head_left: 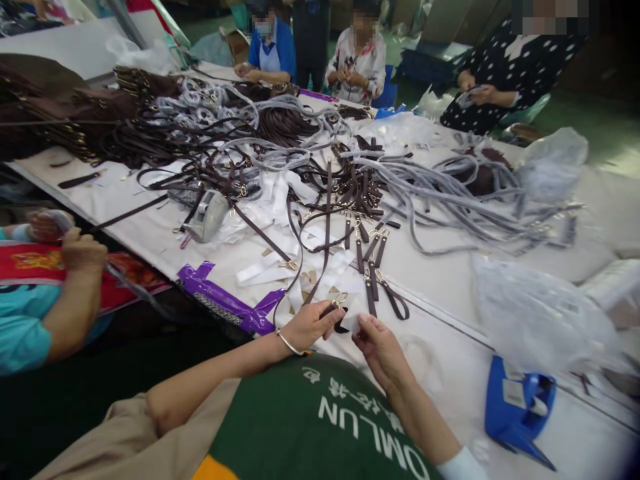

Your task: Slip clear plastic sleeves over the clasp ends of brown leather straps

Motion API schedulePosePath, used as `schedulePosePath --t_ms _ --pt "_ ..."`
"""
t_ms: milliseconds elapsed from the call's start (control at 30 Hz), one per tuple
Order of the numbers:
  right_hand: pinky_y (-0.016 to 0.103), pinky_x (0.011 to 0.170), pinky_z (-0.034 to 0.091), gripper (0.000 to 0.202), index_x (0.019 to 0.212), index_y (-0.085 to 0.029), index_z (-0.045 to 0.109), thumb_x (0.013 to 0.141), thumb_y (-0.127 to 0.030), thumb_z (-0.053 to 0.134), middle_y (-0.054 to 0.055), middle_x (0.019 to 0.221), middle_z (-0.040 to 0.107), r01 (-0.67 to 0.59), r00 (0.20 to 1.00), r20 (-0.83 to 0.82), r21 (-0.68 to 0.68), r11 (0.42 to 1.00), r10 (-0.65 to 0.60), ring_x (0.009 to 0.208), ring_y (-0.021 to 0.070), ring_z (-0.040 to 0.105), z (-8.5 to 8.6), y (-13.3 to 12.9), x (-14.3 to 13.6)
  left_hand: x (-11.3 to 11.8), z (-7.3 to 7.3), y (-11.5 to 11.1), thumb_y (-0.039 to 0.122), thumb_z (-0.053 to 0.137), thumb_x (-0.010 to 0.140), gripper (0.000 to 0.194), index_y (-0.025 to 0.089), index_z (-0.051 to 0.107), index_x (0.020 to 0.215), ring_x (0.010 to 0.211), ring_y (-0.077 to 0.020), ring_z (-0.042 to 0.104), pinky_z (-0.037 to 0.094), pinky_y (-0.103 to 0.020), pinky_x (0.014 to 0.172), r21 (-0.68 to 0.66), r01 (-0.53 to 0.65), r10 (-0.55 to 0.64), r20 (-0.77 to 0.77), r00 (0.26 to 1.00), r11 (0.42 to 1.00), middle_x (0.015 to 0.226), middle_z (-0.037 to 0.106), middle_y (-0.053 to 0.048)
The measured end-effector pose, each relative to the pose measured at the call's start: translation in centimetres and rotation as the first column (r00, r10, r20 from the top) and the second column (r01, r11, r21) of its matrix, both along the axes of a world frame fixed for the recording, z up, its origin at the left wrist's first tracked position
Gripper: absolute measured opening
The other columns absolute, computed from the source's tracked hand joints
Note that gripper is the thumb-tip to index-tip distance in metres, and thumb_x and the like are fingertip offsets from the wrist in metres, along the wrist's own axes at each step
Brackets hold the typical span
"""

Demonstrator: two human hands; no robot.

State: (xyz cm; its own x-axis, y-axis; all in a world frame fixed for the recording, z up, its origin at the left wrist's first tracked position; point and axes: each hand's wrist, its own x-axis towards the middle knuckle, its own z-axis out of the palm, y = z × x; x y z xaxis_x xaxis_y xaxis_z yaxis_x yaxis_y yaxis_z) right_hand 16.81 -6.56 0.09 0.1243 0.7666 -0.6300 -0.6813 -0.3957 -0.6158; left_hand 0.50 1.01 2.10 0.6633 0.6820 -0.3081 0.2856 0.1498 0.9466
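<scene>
My left hand (311,325), with a bangle at its wrist, is closed on the end of a dark brown strap (326,257) near its gold clasp (340,300). Beside it, my right hand (377,343) pinches a small whitish translucent piece (353,316), paper or film, close against the strap end. Just beyond the hands lie short brown straps with gold clips (370,280). White paper strips (265,268) are strewn to the left of them.
A blue tape dispenser (517,407) stands at the right, below a clear plastic bag (545,313). Purple tape (227,303) covers the table's near edge. Grey-wrapped straps (440,180) and brown straps (285,123) are heaped behind. Several co-workers sit or stand around; one person's hand (83,253) is at the left.
</scene>
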Motion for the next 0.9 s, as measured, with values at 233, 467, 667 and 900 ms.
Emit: schedulePosePath --t_ms 233,467,667,900 --pt "0.02 0.062 0.051 0.019 0.078 -0.018 0.066 0.068 -0.03 0.077 -0.001 0.074 0.066 0.141 0.985 -0.085 -0.087 0.986 -0.148 0.064 0.01 0.059 -0.8 0.1 0.5 -1.7 0.3 -0.5 0.048 0.047 0.088 0.049 0.009 0.057 0.115 0.049 -0.0065 0.036 0.031 -0.018 0.049 -0.06 0.009 -0.007 0.031 1.0 0.998 0.056 0.041 0.005" --pt "0.017 0.064 0.05 0.018 0.073 -0.017 0.065 0.067 -0.029 0.078 -0.003 0.07 0.062 0.059 0.997 -0.049 0.004 0.998 -0.059 0.064 0.0073 0.055 -0.2 0.2 -0.5 0.2 0.3 0.3 0.047 0.061 0.077 0.04 0.009 0.062 0.092 0.057 -0.0087 0.042 0.034 -0.019 0.054 0.099 -0.082 0.094 -0.12 0.988 0.992 0.062 0.049 0.002" --pt "0.021 0.064 0.05 0.021 0.08 -0.017 0.067 0.067 -0.031 0.077 0.0 0.081 0.066 0.033 0.998 -0.048 0.003 0.999 -0.033 0.07 0.0108 0.057 0.0 -0.1 -0.5 0.5 0.2 0.4 0.046 0.056 0.081 0.037 0.01 0.06 0.085 0.051 -0.0078 0.041 0.033 -0.018 0.05 0.044 -0.012 0.015 -0.064 0.998 0.999 0.057 0.047 0.003" --pt "0.021 0.061 0.051 0.02 0.082 -0.019 0.067 0.071 -0.034 0.074 -0.001 0.074 0.068 0.138 0.972 -0.177 -0.1 0.985 -0.154 0.062 0.0101 0.058 -0.7 0.2 0.0 -2.2 0.8 0.0 0.045 0.036 0.092 0.046 0.011 0.057 0.116 0.051 -0.0079 0.042 0.035 -0.017 0.052 0.089 0.173 -0.173 -0.007 0.985 0.981 0.057 0.047 0.002"
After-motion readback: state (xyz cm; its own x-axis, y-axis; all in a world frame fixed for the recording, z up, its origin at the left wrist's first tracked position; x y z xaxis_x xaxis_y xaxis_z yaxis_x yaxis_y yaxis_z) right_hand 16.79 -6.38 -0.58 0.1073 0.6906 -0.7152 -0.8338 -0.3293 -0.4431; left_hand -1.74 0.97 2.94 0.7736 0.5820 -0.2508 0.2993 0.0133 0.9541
